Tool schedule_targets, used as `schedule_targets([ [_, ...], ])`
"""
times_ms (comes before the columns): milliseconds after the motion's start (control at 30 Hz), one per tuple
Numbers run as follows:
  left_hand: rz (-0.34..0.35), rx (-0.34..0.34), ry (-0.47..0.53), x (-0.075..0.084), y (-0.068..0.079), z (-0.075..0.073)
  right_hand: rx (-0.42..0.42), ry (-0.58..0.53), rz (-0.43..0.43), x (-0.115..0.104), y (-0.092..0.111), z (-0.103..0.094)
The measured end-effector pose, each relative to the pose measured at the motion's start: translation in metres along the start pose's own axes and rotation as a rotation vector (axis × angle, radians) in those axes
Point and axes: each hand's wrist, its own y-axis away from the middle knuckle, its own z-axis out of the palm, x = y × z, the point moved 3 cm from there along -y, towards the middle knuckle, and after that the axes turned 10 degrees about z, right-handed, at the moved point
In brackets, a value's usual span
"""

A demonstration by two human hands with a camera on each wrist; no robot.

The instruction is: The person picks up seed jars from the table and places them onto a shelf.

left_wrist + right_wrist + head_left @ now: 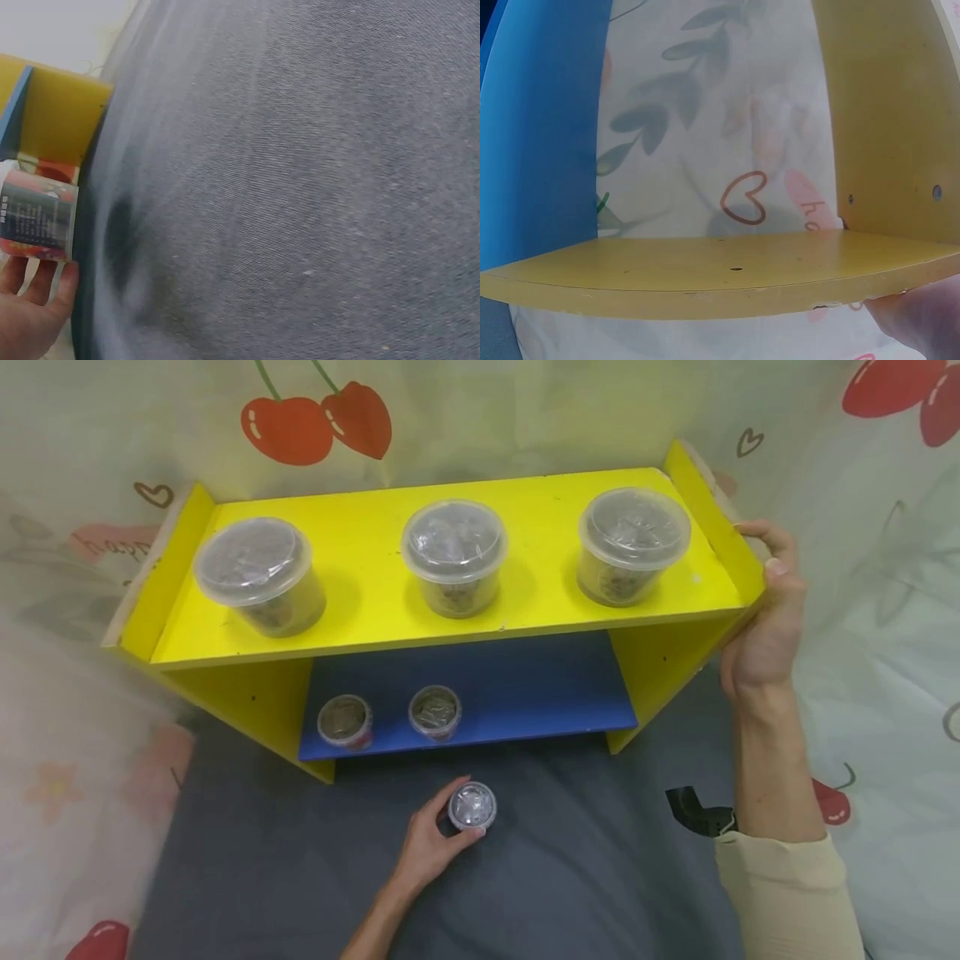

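My left hand (429,850) holds a small lidded plastic tub (473,806) between thumb and fingers, in front of the shelf unit's lower board. In the left wrist view this tub (39,214) shows a dark printed label with red edges, above the fingers (64,285). My right hand (772,618) grips the right side panel (712,510) of the yellow and blue shelf unit near its top. In the right wrist view, part of that hand (922,322) shows at the panel's edge.
Three larger lidded tubs (454,560) stand spaced along the yellow top shelf (360,552). Two small tubs, a left one (346,721) and a right one (435,712), sit on the blue lower shelf (532,685). A cherry-print curtain hangs behind; grey cloth (570,843) lies below.
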Motion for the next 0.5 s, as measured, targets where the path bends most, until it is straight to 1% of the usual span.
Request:
schedule_targets([
  [100,0.045,0.000,-0.008,0.007,-0.003,-0.001,-0.002,0.021,-0.007,-0.002,0.001,0.000],
  [233,0.084,0.013,0.007,0.034,-0.007,-0.004,-0.002,0.040,-0.001,-0.003,0.001,0.001],
  [333,0.093,0.009,0.004,0.053,-0.010,-0.007,-0.001,0.038,0.010,-0.002,0.000,0.002],
  [367,0.100,0.006,-0.004,0.055,-0.011,-0.007,0.000,0.035,0.010,-0.002,0.000,0.002],
  [500,0.095,-0.013,-0.029,0.064,-0.015,-0.008,0.013,0.019,0.014,-0.002,0.001,0.001],
])
